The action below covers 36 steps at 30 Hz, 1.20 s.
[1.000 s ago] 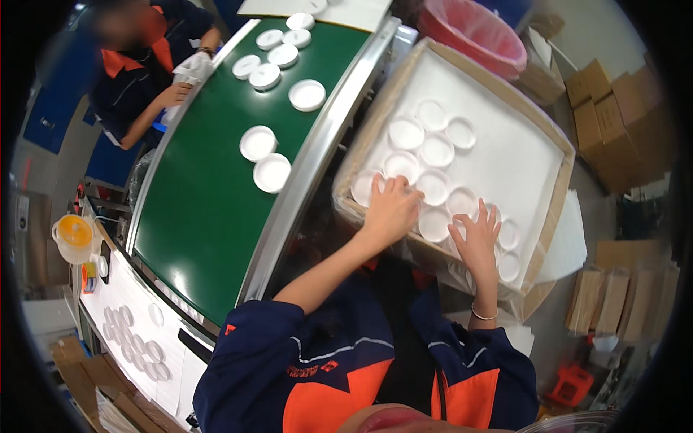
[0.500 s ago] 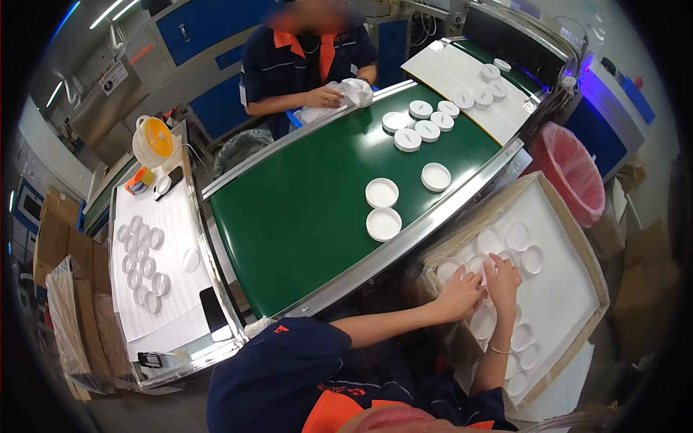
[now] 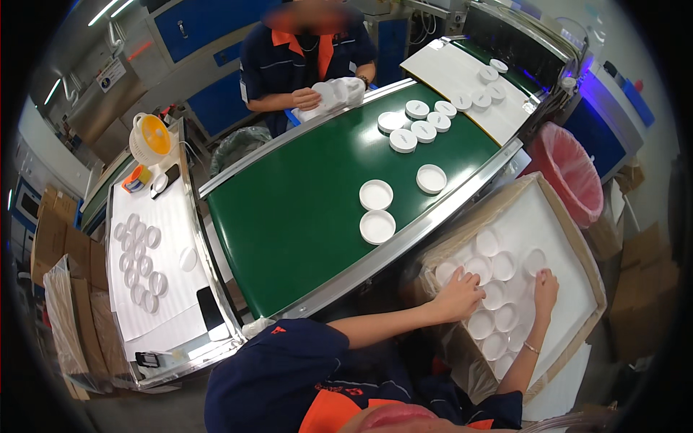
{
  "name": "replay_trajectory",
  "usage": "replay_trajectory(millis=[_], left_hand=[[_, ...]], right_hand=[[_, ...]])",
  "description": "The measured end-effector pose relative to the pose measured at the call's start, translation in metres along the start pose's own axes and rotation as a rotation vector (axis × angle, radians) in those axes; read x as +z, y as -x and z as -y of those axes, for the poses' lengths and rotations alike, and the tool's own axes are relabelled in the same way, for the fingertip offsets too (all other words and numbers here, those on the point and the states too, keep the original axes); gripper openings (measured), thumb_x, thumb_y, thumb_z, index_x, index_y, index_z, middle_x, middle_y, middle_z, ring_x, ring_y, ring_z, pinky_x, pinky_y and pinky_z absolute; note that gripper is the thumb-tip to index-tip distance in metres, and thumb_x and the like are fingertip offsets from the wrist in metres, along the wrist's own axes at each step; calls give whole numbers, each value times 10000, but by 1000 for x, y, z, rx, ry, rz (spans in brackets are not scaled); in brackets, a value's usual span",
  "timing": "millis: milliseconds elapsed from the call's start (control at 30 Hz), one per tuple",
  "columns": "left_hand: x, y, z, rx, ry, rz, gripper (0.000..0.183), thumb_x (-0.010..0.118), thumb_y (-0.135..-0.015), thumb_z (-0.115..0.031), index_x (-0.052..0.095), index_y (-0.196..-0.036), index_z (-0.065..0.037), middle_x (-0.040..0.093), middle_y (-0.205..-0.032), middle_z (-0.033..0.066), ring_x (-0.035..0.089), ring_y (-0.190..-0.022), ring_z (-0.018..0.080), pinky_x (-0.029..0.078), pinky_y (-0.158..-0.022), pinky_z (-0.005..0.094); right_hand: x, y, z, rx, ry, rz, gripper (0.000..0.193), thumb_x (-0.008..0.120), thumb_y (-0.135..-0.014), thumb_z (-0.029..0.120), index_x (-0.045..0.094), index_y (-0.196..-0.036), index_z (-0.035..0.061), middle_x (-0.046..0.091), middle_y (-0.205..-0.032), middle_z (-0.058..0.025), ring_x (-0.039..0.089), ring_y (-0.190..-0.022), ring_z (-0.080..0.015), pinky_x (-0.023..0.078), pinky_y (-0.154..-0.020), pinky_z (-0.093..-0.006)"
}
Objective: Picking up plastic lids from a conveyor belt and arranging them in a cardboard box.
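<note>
Inside the lined cardboard box at my right, shallow round white caps lie in close rows, open side up. My left hand rests over the caps at the box's left side, its fingers apart and touching their rims. Farther right, my right hand has its fingertips closed at the near edge of a single white cap, which stands apart from the rows. The undersides of both hands are hidden.
A green conveyor belt carries several white caps. Across it, a person handles a cap with a white cloth or bag. More caps lie on a white side table at the left. A pink-lined bin stands beyond the box.
My right hand has moved right, away from my left hand, to the separate cap. The caps in the box now lie closer together. My left hand has barely moved.
</note>
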<state>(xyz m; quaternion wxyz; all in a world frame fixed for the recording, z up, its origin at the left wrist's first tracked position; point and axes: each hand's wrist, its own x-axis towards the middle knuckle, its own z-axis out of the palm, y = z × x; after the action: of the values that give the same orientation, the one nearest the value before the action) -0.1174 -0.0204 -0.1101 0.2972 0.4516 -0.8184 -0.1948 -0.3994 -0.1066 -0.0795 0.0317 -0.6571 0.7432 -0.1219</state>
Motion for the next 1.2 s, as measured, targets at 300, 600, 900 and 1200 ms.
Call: replay_trajectory(millis=[300,600,900,1200], left_hand=[[-84,10,21,66,295,-93,385,640,-825,-84,583,-1203,-123,489,-1292,188,454,-1235,388,378,-1052,475],[-202,69,159,-403,-262,2,545,605,-874,-146,452,-1386,-43,491,-1397,163,477,-1283,368,329,-1120,516],[-220,52,165,-222,-629,152,472,623,-917,-383,543,-1346,-206,450,-1416,112,471,-1278,295,283,-1106,592],[-211,49,165,-218,-506,-12,207,676,-883,-214,608,-1009,-65,649,-797,90,637,-856,266,379,-958,460]], right_hand=[[17,99,16,-63,-85,-179,239,555,-964,259,614,-1106,76,544,-964,-143,538,-909,-326,434,-839,-443],[9,100,13,152,-461,20,243,531,-994,244,641,-1068,40,493,-980,-95,523,-893,-233,462,-766,-351],[13,103,8,115,-533,-38,242,520,-1000,230,638,-1098,43,511,-1033,-96,536,-946,-236,461,-798,-352],[7,102,13,145,-496,-15,213,531,-994,201,638,-1105,54,502,-1040,-85,528,-948,-226,459,-812,-345]])
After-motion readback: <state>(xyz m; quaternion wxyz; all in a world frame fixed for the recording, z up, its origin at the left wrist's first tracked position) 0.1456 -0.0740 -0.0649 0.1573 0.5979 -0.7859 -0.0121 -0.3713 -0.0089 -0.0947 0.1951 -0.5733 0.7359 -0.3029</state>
